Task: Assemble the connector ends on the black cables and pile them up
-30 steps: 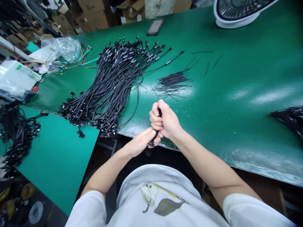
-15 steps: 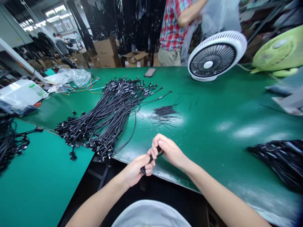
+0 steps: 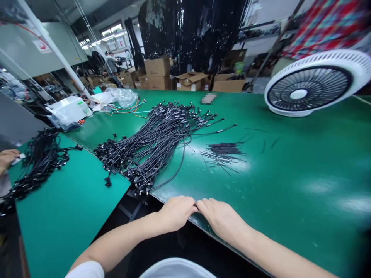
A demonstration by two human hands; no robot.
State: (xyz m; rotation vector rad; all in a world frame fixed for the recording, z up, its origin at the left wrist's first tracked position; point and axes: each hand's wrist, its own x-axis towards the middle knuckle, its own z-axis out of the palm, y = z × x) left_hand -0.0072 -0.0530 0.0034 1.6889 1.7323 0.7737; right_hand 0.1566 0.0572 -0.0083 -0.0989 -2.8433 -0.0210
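A green bench mat (image 3: 290, 185), black cables (image 3: 156, 143), and a red plaid shirt (image 3: 327, 27).

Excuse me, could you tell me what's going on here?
A person's left hand and right hand rest at the edge of the green bench, fingertips meeting over something small and dark. Beyond lie a big bundle of black cables and a pile of short black wires. Another person's hand shows at far left, near more cables on a teal table.
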